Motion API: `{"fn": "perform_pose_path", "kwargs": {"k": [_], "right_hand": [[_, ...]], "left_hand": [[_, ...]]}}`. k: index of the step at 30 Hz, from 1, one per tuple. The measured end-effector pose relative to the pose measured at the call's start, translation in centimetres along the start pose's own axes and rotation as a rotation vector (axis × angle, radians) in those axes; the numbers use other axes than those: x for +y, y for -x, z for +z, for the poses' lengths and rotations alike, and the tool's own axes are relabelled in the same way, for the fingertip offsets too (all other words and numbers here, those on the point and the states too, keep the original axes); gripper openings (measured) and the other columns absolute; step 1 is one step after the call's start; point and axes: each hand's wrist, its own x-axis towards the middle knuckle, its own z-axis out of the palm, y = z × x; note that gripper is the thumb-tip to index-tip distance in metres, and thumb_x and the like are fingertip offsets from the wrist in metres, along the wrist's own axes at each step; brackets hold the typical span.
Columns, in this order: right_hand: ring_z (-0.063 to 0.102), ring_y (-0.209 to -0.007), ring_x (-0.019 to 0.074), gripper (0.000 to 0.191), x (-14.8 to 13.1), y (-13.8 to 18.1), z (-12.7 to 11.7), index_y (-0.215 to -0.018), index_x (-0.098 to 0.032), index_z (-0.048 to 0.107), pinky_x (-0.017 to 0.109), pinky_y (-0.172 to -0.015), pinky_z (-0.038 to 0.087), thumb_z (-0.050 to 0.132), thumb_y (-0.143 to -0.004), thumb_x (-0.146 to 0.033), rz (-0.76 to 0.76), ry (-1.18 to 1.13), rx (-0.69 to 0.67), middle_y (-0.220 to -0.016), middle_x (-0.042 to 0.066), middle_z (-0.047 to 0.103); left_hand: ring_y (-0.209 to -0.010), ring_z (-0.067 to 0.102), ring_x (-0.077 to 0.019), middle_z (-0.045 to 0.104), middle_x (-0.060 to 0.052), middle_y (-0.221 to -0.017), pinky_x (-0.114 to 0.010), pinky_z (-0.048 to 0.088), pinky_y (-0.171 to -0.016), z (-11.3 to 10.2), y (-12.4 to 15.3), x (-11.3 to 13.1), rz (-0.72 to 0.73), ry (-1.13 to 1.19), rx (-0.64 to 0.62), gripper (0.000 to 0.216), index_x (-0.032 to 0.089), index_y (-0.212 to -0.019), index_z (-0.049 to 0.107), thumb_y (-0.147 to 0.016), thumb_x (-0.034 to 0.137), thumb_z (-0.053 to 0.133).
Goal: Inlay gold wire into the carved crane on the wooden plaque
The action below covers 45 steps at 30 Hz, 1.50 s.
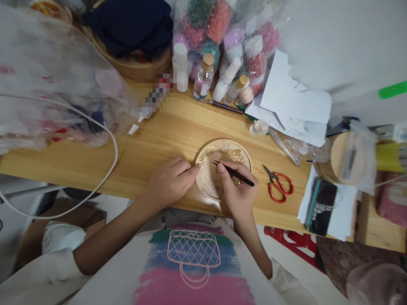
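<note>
Right hand (240,192) gripping black tweezers (242,177) over round wooden disc (205,184)

Right hand is holding the tweezers pen-style, thumb and fingers closing on the shaft; tips are pointing left over the disc's middle. Can't tell if the tips are pinching anything. Left hand (171,180) is resting at the disc's left edge, fingers bunching together, thumb tip meeting the rim; can't tell if it is gripping the disc or something small. Disc is lying on the wooden table (159,144) near its front edge, between the hands, showing a line drawing and gold-coloured branching work along the upper part.

Red-handled scissors (274,176) are lying right of the right hand, blades pointing up-left. Farther right, a dark phone (322,203) is sitting on white papers (343,212). Behind the disc, a dark-handled tool (227,107) is lying in front of small bottles, including a cork-topped bottle (202,80). A squeeze tube (155,96) is lying back-left.
</note>
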Motion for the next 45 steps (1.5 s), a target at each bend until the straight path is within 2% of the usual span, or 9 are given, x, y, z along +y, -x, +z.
{"fn": "perform_pose_path", "kwargs": {"k": [12, 19, 30, 39, 45], "right_hand": [[0.067, -0.076, 0.0159, 0.007, 0.6, -0.3, 0.3, -0.084, -0.023, 0.071, 0.032, -0.071, 0.054, 0.065, -0.085, -0.028, -0.071, 0.081, -0.139, -0.080, 0.001, 0.072], [0.067, -0.076, 0.0146, 0.007, 0.5, -0.6, 0.3, -0.084, -0.023, 0.071, 0.029, -0.071, 0.054, 0.065, -0.085, -0.026, -0.044, 0.044, -0.181, -0.081, -0.001, 0.073], [0.067, -0.075, 0.0147, 0.008, 0.4, -0.6, 0.5, -0.083, -0.023, 0.071, 0.028, -0.069, 0.053, 0.065, -0.086, -0.026, -0.070, 0.074, -0.183, -0.080, 0.000, 0.073], [0.066, -0.072, 0.0143, 0.008, 0.3, -0.3, 1.0, -0.080, -0.021, 0.070, 0.028, -0.067, 0.052, 0.066, -0.085, -0.025, -0.079, 0.094, -0.115, -0.076, 0.001, 0.072], [0.066, -0.071, 0.0146, 0.007, 0.5, 0.1, 1.4, -0.080, -0.021, 0.070, 0.028, -0.067, 0.052, 0.066, -0.084, -0.024, -0.045, 0.048, -0.070, -0.076, 0.001, 0.072]], "left_hand": [[-0.060, 0.049, -0.0120, 0.055, 0.001, -0.062, -0.026, 0.041, -0.057, -0.1, -0.2, 0.2, 0.008, -0.033, 0.024, 0.025, 0.017, -0.077, 0.065, -0.096, 0.016, 0.048], [-0.060, 0.048, -0.0121, 0.054, 0.001, -0.062, -0.026, 0.040, -0.057, -0.1, -0.2, 0.2, -0.006, -0.046, 0.010, 0.028, 0.018, -0.077, 0.065, -0.096, 0.016, 0.046], [-0.061, 0.049, -0.0124, 0.054, 0.001, -0.062, -0.026, 0.040, -0.058, 0.0, -0.1, 0.2, -0.008, -0.044, 0.000, 0.028, 0.017, -0.078, 0.066, -0.096, 0.017, 0.045], [-0.063, 0.049, -0.0131, 0.057, 0.000, -0.065, -0.027, 0.041, -0.060, -0.1, -0.2, 0.4, -0.020, -0.006, -0.033, 0.028, 0.016, -0.084, 0.065, -0.098, 0.017, 0.041], [-0.064, 0.053, -0.0137, 0.058, -0.001, -0.066, -0.027, 0.043, -0.062, 0.2, -0.1, 2.2, -0.158, 0.002, -0.073, 0.029, 0.014, -0.080, 0.064, -0.098, 0.018, 0.042]]}}
